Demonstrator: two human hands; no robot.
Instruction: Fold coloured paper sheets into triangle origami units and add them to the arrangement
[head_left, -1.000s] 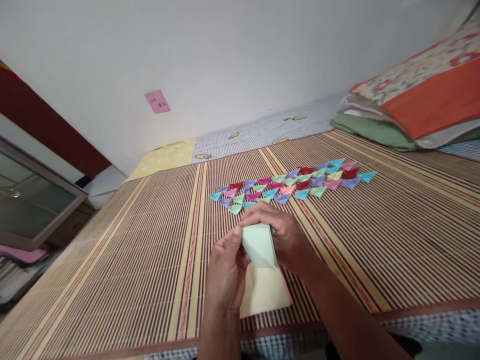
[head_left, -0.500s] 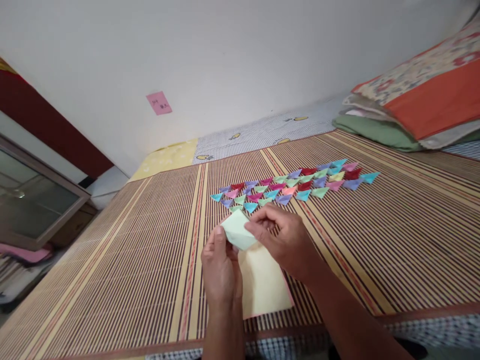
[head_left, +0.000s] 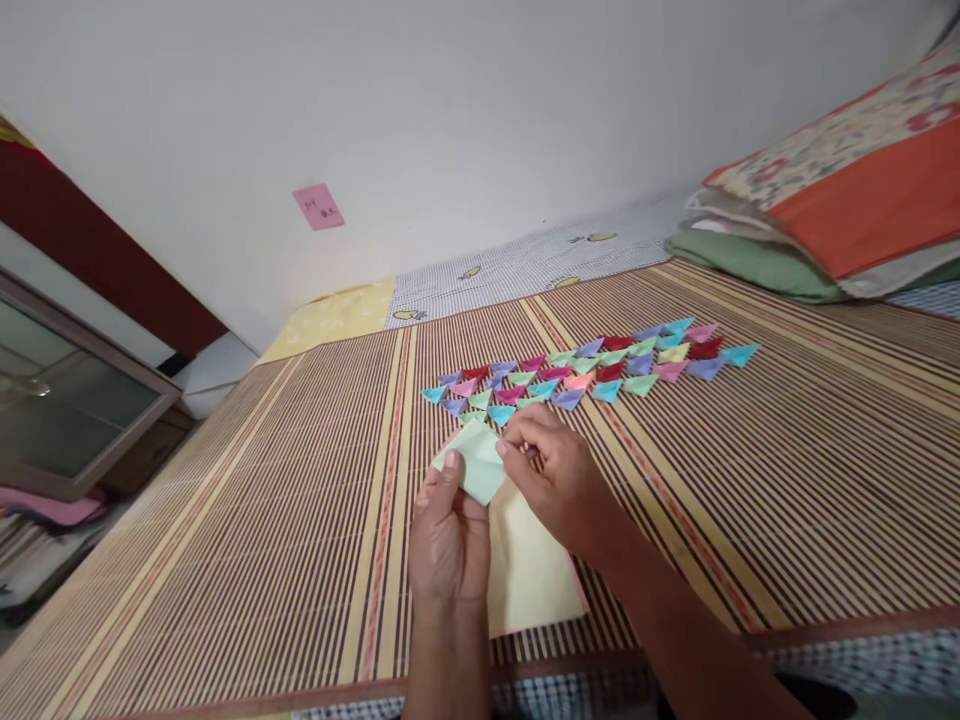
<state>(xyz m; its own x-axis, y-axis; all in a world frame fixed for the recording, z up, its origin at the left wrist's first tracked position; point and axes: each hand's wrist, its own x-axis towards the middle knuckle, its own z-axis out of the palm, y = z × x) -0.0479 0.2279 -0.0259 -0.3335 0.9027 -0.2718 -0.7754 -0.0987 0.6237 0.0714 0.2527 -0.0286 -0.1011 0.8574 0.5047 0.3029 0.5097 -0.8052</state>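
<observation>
A pale green square of paper is held up between both hands above the striped mat. My left hand grips its lower left side, thumb on top and fingers behind. The thumb and index finger of my right hand pinch its right corner. Under the hands lies a larger pale yellow sheet with a pink edge. Just beyond them, several small folded paper pieces in blue, green, red, pink and purple lie in slanting rows.
The striped mat covers the bed. Folded bedding with an orange and floral cover is stacked at the back right. A pink note is on the white wall. A glass-fronted cabinet stands at the left.
The green paper has opened out flatter and turned slightly. My left thumb has moved up and right over it, while my right hand stays at its right corner.
</observation>
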